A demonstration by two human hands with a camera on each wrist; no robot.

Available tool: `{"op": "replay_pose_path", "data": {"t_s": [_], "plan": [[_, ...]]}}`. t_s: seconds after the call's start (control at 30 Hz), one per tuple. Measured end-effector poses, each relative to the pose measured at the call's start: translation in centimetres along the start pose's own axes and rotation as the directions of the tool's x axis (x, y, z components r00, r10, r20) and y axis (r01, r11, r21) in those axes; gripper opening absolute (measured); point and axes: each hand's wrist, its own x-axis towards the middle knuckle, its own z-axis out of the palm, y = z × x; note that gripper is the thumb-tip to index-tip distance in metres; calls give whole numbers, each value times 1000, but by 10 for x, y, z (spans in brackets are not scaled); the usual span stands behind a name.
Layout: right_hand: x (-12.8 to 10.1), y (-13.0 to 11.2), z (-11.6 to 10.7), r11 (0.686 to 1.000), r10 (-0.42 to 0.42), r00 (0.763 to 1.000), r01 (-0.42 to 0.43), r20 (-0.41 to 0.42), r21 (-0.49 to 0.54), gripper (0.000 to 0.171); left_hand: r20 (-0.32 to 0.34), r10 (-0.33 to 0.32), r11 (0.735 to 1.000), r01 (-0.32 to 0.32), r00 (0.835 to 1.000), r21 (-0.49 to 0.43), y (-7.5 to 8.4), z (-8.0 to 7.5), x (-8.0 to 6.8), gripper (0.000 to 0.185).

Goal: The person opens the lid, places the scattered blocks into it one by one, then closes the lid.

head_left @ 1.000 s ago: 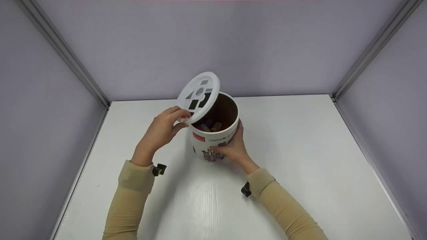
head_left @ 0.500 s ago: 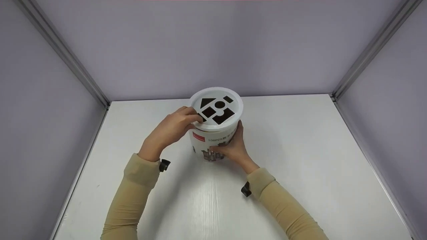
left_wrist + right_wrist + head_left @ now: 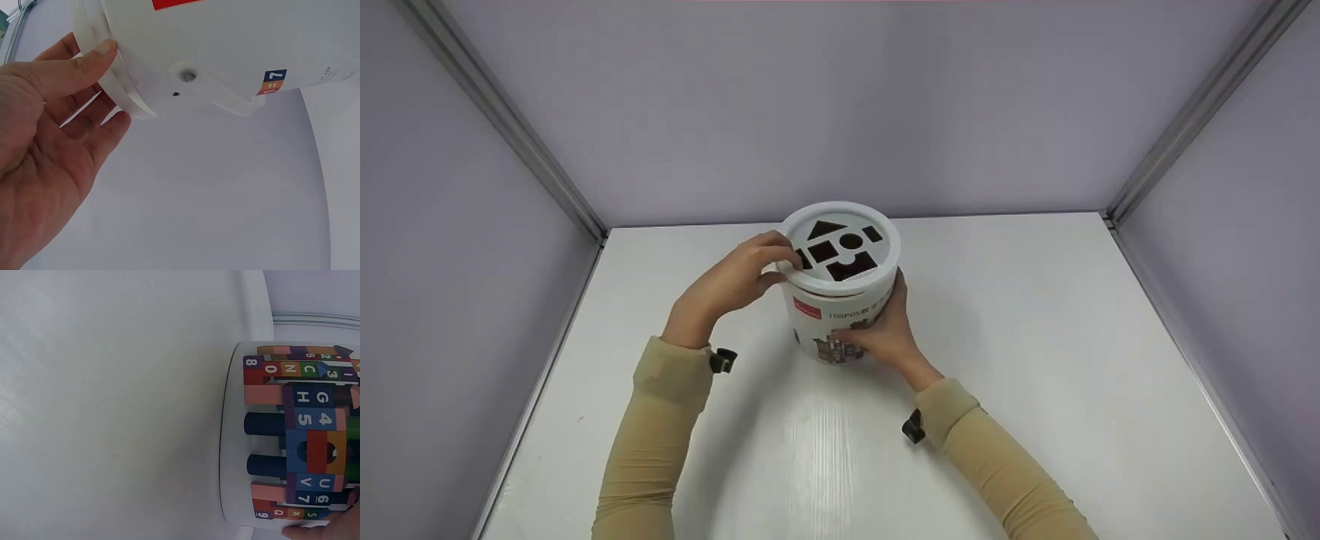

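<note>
White wood-grain table (image 3: 1035,390), white printed bucket (image 3: 840,322) standing upright on it near the middle

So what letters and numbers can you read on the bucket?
"7" on a small blue square on the bucket, left wrist view.
"G", "H", "4", "5", "U", "V", "C", "N", "0", "8" and more on the pictured blocks printed on the bucket's side, right wrist view.
"108PCS" beside the red label, head view; the characters after it are too blurred to read.
The red label's own words are too small to read.
</note>
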Motion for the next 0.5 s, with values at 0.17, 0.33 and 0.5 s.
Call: {"op": "replay_pose_path", "data": {"t_s": [0.17,0.33,0.5], "plan": [[2,4,1,1000,-13,1000,13,-3,-10,139,-9,-42,998,42,999,-50,-7,2,-1,26],[4,20,2,999,18,1000,-18,16,-30,143,-56,-74,992,68,996,-106,-12,9,-5,35],[4,13,-5,999,3,998,-6,64,42,142,-266,-132,988,104,955,-118,-12,20,-12,29]]}}
